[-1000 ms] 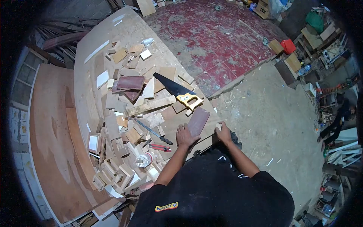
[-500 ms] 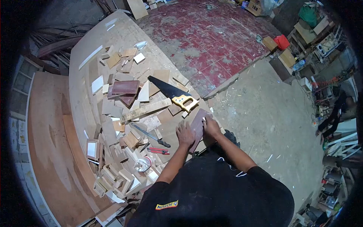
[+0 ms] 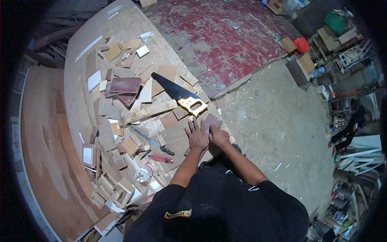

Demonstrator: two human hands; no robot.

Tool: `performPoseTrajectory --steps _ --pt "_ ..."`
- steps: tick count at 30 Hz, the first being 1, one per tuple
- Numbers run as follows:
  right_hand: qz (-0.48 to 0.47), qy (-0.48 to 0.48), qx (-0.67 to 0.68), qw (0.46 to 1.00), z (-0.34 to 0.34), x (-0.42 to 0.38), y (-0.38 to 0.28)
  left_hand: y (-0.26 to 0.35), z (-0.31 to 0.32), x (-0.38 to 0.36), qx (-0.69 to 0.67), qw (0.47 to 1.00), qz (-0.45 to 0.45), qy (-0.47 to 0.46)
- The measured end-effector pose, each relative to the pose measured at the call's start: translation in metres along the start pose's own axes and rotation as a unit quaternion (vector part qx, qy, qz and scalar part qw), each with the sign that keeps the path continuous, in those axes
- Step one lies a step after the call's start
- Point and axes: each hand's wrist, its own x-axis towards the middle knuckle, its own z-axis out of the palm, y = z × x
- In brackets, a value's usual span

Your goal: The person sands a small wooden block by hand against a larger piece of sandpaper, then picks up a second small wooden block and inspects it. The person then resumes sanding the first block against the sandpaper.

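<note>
My left hand lies flat with its fingers spread, pressing on a narrow purplish-brown wooden board near the bench edge. My right hand is closed over the board's right side, its fingers curled; whatever is in them is hidden. The board's middle is covered by both hands, while its far end and a bit of its near end show. Just beyond my left fingertips lies a handsaw with a yellow handle. To the left are a red utility knife and a file-like tool with a dark handle.
The wooden bench carries many offcuts, a long wood strip, maroon boards and a clear jar. A large brown panel stands at the left. Another person is at the far right, beside stacked materials.
My left hand has slid forward along the board, its fingers now more spread. My right hand has moved slightly nearer my body. The view has shifted, so the bench appears further left.
</note>
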Motion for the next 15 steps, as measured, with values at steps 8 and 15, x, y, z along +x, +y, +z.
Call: performPoseTrajectory --steps 8,15 --pt "-0.009 0.092 0.006 0.996 0.004 0.045 0.004 0.002 -0.01 0.001 0.01 1.0 -0.016 -0.019" --pt "0.015 0.041 -0.018 0.999 -0.004 0.042 0.0 -0.002 -0.003 0.001 -0.024 1.0 -0.01 -0.006"
